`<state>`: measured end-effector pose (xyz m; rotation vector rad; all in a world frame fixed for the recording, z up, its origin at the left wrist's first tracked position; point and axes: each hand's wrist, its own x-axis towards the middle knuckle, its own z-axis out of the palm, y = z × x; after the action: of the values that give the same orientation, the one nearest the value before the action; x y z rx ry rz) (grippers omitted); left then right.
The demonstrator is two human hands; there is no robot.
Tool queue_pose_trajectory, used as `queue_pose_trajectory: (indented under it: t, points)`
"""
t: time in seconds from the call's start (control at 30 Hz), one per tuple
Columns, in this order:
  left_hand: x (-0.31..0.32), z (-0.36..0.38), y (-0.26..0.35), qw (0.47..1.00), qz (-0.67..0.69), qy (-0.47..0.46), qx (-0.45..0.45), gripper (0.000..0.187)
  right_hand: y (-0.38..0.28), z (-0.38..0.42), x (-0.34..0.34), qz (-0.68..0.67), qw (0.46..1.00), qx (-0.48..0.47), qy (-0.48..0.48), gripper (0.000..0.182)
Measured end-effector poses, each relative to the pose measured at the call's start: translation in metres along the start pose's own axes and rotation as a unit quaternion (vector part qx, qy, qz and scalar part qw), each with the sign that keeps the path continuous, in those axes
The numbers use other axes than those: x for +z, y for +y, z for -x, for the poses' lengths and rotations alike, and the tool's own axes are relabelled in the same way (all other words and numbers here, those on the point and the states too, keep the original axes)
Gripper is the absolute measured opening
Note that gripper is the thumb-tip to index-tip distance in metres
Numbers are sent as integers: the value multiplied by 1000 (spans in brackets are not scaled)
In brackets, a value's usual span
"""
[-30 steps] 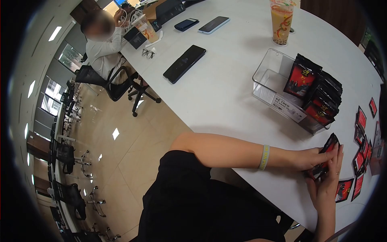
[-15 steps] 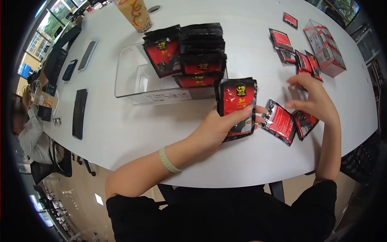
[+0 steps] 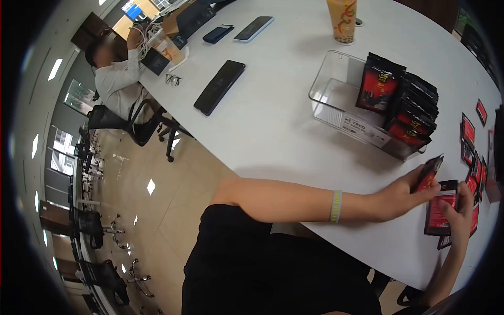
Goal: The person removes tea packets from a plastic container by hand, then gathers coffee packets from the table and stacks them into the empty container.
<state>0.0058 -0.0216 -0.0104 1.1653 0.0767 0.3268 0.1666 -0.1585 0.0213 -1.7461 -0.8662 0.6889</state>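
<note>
My left hand (image 3: 401, 198), with a wristband behind it, grips a small stack of red and black sachets (image 3: 429, 172), seen nearly edge-on. Close on its right, my right hand (image 3: 458, 210) pinches another red and black sachet (image 3: 437, 216) by its side, back face up. Beyond my hands stands a clear plastic box (image 3: 336, 113) with a white label. Rows of upright sachets (image 3: 412, 113) fill its right part, and its left part shows bare plastic. More loose sachets (image 3: 468, 131) lie on the table at the far right.
A cup with a drink (image 3: 343, 21) stands behind the box. A dark flat case (image 3: 219, 87), two phone-like devices (image 3: 253, 29), eyeglasses (image 3: 172, 80) and a bag (image 3: 170, 52) are on the white table (image 3: 273, 126). A person in white (image 3: 118, 79) sits at the far left.
The view has swung left, so the table things appear further right. My right hand has gone from open to holding a sachet, beside my left hand. The left-hand stack has turned edge-on.
</note>
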Motion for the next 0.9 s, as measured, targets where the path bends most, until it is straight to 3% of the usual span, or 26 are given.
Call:
queue_pose_trajectory:
  t: [0.03, 0.1, 0.17, 0.2, 0.3, 0.33, 0.43, 0.47, 0.53, 0.63, 0.67, 0.7, 0.73, 0.77, 0.9]
  points:
    - [3, -1, 1, 1000, -26, -7, -9, 67, -5, 5, 2, -25, 999, -4, 48, 33]
    - [11, 1, -2, 999, -34, 7, 9, 80, 1, 8, -5, -25, 1000, -2, 2, 42]
    - [9, -2, -10, 995, -89, -8, 37, 86, 9, 16, 11, -52, 997, -38, 35, 40]
    - [9, -1, -14, 988, -143, -20, 62, 91, 11, 20, 20, -118, 992, -12, 35, 39]
    - [11, 4, -4, 984, -167, -62, 17, 106, -13, 24, 39, -178, 984, 18, -24, 28]
    - [11, 3, -13, 968, -225, -60, 89, 111, -10, 24, 37, -154, 987, 1, -53, 21]
    - [9, 1, -10, 972, -182, -61, 135, 107, -10, 24, 39, -123, 986, -53, -100, 19]
    - [6, 0, -2, 992, -37, -117, 10, 101, -5, 23, 35, -123, 985, -58, -104, 19]
    - [6, 2, 4, 993, -36, -113, -12, 99, 6, 17, 24, -179, 973, -39, -138, 17]
    - [3, 0, 2, 992, -42, -110, -44, 99, -5, 11, 5, -150, 977, -46, -141, 19]
    - [1, 0, -1, 991, -55, -109, -57, 100, 19, -5, -26, -10, 985, -132, -109, 17]
    - [0, 1, -3, 991, -54, -109, -58, 100, 21, -13, -37, -10, 985, -131, -109, 17]
    - [0, 1, -4, 993, -51, -105, -25, 103, 18, -21, -44, 257, 943, -208, 19, 20]
    - [-1, 2, -6, 994, -49, -100, 7, 105, 19, -28, -51, 500, 811, -266, 146, 26]
    - [-1, 0, -11, 975, -134, -139, 114, 108, 53, -41, -84, 448, 862, -214, 104, 41]
